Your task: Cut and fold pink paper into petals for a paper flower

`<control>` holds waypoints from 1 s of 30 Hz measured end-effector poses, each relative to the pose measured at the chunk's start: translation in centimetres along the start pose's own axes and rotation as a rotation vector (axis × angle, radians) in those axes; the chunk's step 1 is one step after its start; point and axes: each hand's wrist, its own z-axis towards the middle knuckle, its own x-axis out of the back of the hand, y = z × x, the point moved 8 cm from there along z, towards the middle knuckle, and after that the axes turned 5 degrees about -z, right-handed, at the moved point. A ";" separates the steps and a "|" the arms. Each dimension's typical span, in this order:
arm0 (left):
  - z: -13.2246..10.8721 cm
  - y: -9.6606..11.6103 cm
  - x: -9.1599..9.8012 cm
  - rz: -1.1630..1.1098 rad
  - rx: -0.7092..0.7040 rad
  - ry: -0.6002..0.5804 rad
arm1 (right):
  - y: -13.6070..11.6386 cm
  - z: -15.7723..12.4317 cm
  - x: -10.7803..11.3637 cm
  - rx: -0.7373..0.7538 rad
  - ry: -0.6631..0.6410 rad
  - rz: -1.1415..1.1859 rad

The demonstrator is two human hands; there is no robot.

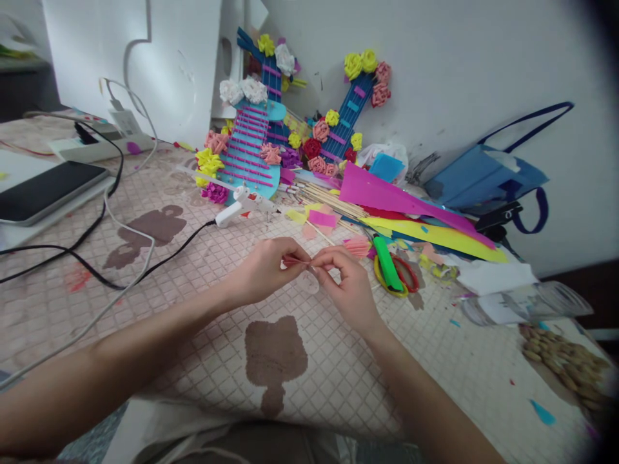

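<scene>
Both hands meet above the middle of the patterned tabletop, fingertips pinched together. A small pinkish paper piece (294,261) shows between the fingers of my left hand (271,267). My right hand (348,283) pinches the same piece at its right end; most of it is hidden by the fingers. Just beyond lies a stack of salmon paper strips (356,247). To the right of my right hand are scissors (410,274) with red and yellow handles and a green cutter (387,263). A white glue gun (244,205) rests behind my left hand, its black cord running left.
Paper-flower decorated cardboard pieces (249,145) lean at the back. Wooden sticks (333,201), a magenta sheet (396,200) and a yellow sheet (435,240) lie behind. A glass jar (532,303) lies right, near peanuts (563,361). Left are a tablet (48,190) and power strip (101,147).
</scene>
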 end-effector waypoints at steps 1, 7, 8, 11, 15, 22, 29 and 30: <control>0.0 0.0 0.0 0.002 0.002 -0.001 | 0.0 0.0 -0.1 0.001 -0.010 -0.004; 0.0 -0.3 -0.1 0.008 0.007 -0.009 | 0.3 0.0 -0.6 0.005 -0.056 -0.019; 0.0 -0.3 -0.1 0.011 0.005 -0.007 | 0.3 -0.1 -0.7 0.000 -0.060 -0.026; 0.0 -0.3 -0.1 0.017 -0.001 -0.001 | 0.7 -0.2 -0.9 -0.030 -0.059 -0.031; 0.0 -0.2 -0.4 0.013 0.012 -0.028 | 1.6 -0.3 -1.0 -0.112 -0.059 0.048; 0.1 -0.3 -0.6 -0.032 0.032 -0.059 | 2.8 -0.4 -1.5 -0.203 -0.095 0.182; 0.3 -1.9 -1.2 -0.165 0.114 -0.167 | 4.4 -0.6 -2.3 -0.392 -0.173 0.468; 0.3 -2.1 -1.4 -0.191 0.136 -0.183 | 4.5 -0.7 -2.3 -0.410 -0.172 0.497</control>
